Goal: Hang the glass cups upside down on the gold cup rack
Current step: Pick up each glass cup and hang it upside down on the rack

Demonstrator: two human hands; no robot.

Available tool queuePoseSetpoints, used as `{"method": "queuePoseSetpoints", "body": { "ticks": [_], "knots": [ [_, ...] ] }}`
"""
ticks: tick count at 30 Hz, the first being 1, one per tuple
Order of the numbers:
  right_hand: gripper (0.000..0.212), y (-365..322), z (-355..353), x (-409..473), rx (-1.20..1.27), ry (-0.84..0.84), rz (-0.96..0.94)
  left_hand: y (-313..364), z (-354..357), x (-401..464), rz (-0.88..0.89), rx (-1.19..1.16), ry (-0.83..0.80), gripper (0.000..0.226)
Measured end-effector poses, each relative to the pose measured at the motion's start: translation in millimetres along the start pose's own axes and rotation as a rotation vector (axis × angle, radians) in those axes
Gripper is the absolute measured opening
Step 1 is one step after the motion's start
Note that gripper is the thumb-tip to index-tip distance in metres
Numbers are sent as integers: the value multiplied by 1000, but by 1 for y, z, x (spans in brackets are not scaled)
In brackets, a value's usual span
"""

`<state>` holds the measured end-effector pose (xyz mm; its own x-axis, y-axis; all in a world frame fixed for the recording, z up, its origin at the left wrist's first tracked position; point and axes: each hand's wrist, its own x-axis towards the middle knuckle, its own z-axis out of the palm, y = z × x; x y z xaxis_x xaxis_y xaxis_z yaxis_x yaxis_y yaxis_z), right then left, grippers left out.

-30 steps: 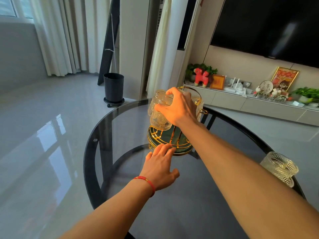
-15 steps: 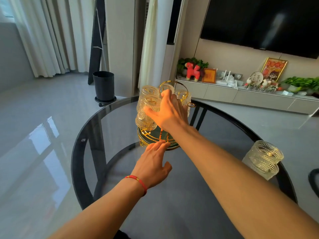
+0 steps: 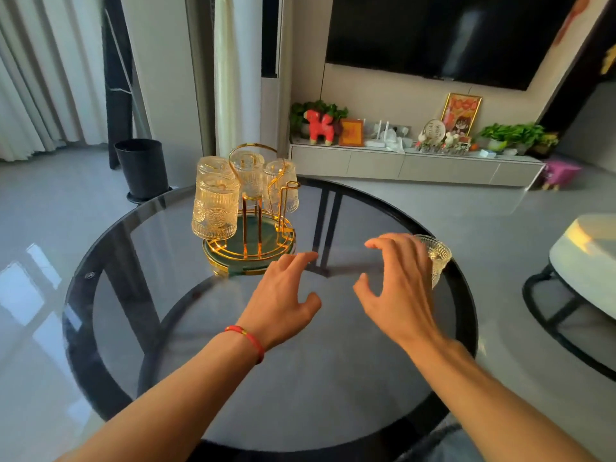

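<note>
Reaching for the last loose cup, with four already hung on the rack.

Head view: the right hand [image 3: 396, 288], fingers spread wide and empty, hovers just beside the embossed glass cup [image 3: 433, 258] standing at the right edge of the round glass table [image 3: 110, 295]; the left hand [image 3: 283, 295] lies open and flat near the gold cup rack [image 3: 253, 228], holding nothing. Four ribbed glasses [image 3: 215, 208] hang upside down on the rack's prongs. The risk, as I judge it, is that the cup sits so close to the rim that a clumsy knock would send it to the tiled floor; glass on glass may also chip. The framed pictures [image 3: 461, 111] on the far shelf carry writing too small to read; no brand shows on the cups or rack.
</note>
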<state>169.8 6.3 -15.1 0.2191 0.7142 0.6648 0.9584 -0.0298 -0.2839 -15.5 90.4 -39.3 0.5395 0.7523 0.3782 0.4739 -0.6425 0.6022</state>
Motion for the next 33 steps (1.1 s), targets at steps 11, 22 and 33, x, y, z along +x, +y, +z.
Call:
{"method": "queuePoseSetpoints", "body": {
  "ticks": [11,22,33],
  "knots": [
    [93,46,-10,-20,413,113,589,39,13,-14,-58,-118,-33,57],
    [70,25,-13,-19,414,-195,452,39,2,-9,-226,-460,-147,65],
    [70,-34,7,-12,725,-367,311,30,-27,1,-469,-938,49,62]
  ]
}}
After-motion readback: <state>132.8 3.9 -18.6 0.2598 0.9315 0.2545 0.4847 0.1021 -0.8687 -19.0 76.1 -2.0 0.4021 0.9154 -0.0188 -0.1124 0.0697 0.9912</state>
